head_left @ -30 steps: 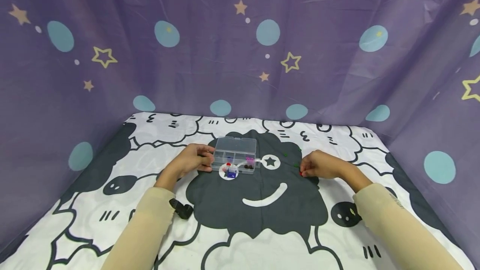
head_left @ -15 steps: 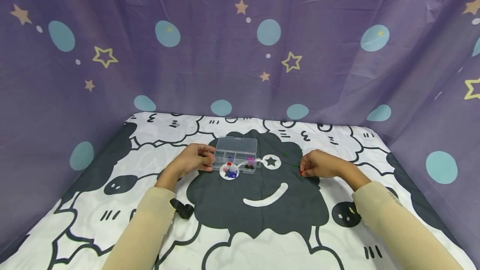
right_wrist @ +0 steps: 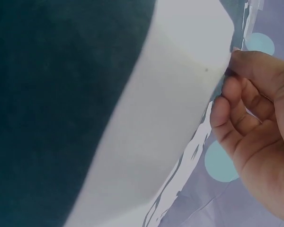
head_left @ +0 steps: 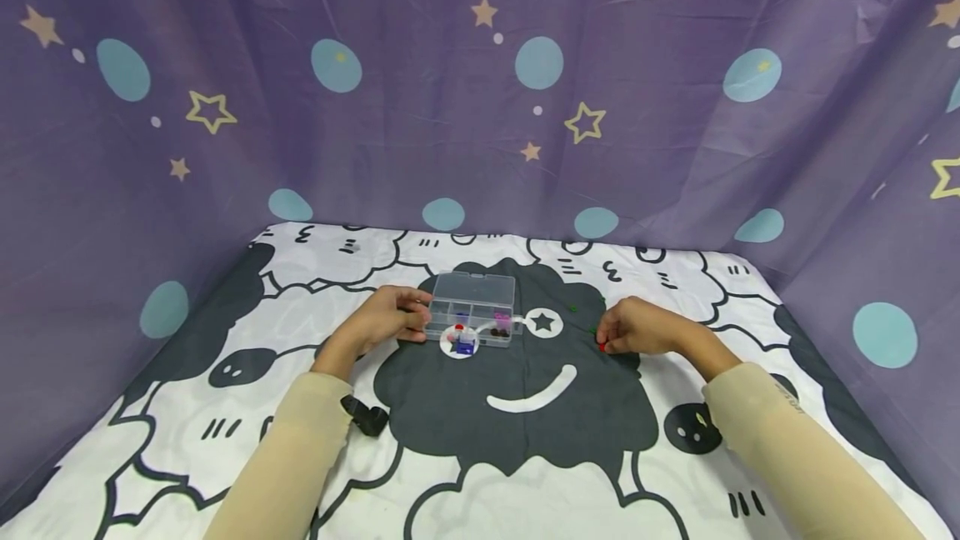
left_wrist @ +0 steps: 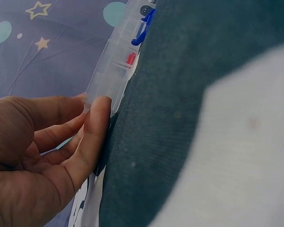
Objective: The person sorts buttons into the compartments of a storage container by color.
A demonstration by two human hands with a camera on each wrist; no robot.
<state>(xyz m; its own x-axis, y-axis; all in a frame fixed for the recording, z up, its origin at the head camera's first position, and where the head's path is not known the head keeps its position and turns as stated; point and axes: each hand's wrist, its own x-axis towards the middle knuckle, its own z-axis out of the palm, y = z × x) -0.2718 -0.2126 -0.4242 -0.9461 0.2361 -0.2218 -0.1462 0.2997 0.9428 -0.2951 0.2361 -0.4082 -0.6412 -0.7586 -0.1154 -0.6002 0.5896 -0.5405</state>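
Note:
A clear plastic compartment box (head_left: 448,313), lid raised at the back, lies on the dark part of the cloth. My left hand (head_left: 386,319) grips its left end between thumb and fingers; the left wrist view shows the fingertips on the box wall (left_wrist: 106,80). Inside or at the front are a blue piece (head_left: 465,348), a red piece (head_left: 458,327), a pink piece (head_left: 501,320) and dark brown pieces (head_left: 498,332). To the right, my right hand (head_left: 641,327) pinches a small red piece (head_left: 602,347) at the cloth. The right wrist view hides that piece behind the fingers.
Small green bits (head_left: 573,307) lie on the dark cloth between the box and my right hand. A patterned cloth (head_left: 480,498) covers the table. A purple curtain (head_left: 420,140) hangs behind and at both sides. A black object (head_left: 365,417) sits by my left wrist.
Both hands stay nearly in place. Slightly more of the red piece shows at my right fingertips, and the head view has shifted a little.

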